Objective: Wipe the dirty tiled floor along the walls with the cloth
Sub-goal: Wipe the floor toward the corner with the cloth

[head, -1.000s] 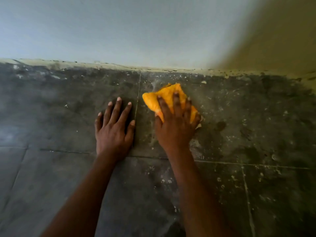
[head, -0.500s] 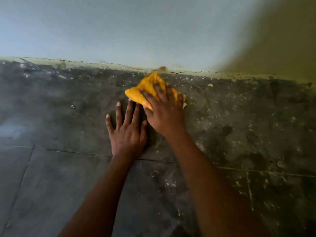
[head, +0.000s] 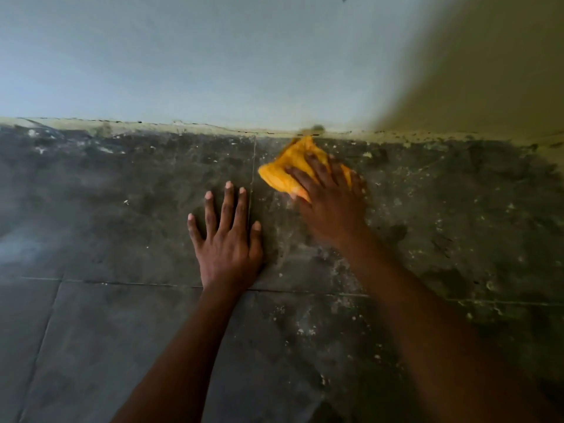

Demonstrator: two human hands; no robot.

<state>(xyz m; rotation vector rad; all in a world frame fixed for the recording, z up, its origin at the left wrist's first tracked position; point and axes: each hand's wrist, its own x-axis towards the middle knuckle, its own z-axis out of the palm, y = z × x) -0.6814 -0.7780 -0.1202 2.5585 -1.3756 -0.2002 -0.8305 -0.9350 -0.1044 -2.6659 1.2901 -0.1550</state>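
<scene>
A crumpled orange cloth (head: 287, 172) lies on the dirty dark tiled floor (head: 122, 209), its far corner touching the pale strip at the foot of the wall (head: 213, 56). My right hand (head: 332, 206) presses down on the cloth with its fingers spread over it. My left hand (head: 227, 239) rests flat on the tile just left of a vertical grout line (head: 252, 184), fingers spread, holding nothing. White specks and grey smears cover the tiles to the right of the cloth.
The wall base (head: 152, 126) runs across the view, cracked and stained. A horizontal grout line (head: 122, 283) crosses below my left hand. Tiles at the left look smoother, with fewer specks. A yellowish shaded part of the wall (head: 488, 71) fills the upper right.
My right hand has pushed the cloth away from me, up to the foot of the wall. My left hand has stayed flat on the same tile.
</scene>
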